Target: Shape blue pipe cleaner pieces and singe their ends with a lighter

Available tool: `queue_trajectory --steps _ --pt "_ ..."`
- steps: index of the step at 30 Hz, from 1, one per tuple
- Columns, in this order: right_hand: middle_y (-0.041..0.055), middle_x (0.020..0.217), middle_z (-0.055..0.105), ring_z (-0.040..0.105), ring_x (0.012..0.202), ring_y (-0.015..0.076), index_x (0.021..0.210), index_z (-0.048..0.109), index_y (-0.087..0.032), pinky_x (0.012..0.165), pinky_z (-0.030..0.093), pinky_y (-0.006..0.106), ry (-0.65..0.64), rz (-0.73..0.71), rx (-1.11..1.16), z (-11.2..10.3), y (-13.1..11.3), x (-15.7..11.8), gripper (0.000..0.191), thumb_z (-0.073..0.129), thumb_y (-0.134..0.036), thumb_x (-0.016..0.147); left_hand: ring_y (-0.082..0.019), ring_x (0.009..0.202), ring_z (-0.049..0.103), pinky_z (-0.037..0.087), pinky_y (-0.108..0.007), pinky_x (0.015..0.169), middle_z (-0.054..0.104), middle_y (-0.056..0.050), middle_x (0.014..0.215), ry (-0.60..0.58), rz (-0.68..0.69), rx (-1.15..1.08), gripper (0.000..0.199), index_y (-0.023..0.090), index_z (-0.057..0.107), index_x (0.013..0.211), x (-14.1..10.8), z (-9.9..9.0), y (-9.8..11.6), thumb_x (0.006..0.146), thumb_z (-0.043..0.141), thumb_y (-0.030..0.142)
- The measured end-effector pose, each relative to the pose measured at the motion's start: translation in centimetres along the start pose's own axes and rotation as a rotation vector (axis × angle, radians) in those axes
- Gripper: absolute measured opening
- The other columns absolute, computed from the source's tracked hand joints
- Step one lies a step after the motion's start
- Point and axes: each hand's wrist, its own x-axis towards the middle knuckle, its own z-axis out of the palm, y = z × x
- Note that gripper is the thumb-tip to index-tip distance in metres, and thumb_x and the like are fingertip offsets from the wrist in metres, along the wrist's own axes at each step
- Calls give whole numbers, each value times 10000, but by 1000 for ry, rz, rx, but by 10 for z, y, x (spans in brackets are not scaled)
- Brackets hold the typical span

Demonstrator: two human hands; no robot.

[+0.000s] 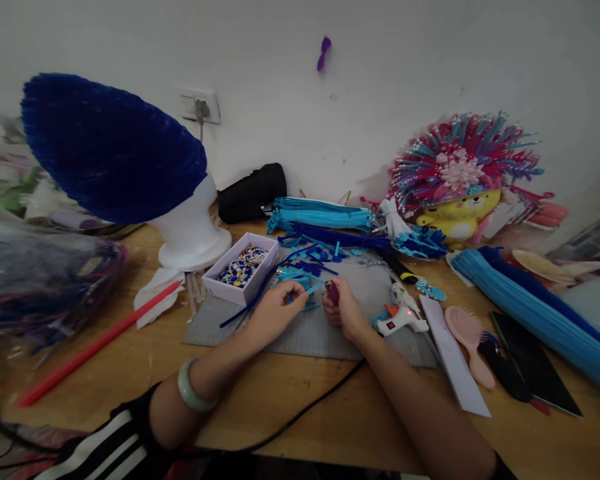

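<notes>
Between the fingertips of my left hand (283, 303) is a short light-blue pipe cleaner piece (315, 288), pointing right. My right hand (344, 308) is wrapped round a dark purple lighter (333, 292), its top close to the tip of the blue piece. I cannot make out a flame. Both hands are over a grey mat (300, 337). Cut blue pieces (300, 270) lie scattered behind my left hand. Just left of them stands a pale lilac box (235, 292) of mixed beads (245, 265).
A white glue gun (403, 321) with a lit red light lies right of my right hand, near a pink hairbrush (467, 333). Blue pipe cleaner bundles (325, 215) lie along the wall. A white foam head (193, 223) carries a big dark-blue headpiece (115, 150). A black cable (300, 417) crosses the table front.
</notes>
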Motion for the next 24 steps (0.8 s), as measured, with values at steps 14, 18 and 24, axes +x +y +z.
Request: queue_trajectory --steps 14,18,24 --pt "-124 397 259 201 362 62 675 561 -195 361 152 187 216 -139 305 -6 -4 -5 230 647 -401 731 -267 911 611 481 -414 848 699 -100 913 140 287 702 142 179 637 833 9 -19 -11 903 516 206" --pt "-51 506 468 389 437 110 721 632 -190 427 278 239 323 -212 -87 -14 -1 4 107 617 -292 747 -321 997 600 459 -470 858 714 -140 1022 127 286 1026 219 179 698 932 11 -26 -8 939 480 192" --pt "77 964 726 636 925 230 754 688 -199 851 445 322 270 -512 -838 -21 -7 16 178 534 -140 823 -329 1049 599 439 -483 885 721 -125 1096 32 226 1120 273 179 721 1019 9 -23 -3 945 460 153"
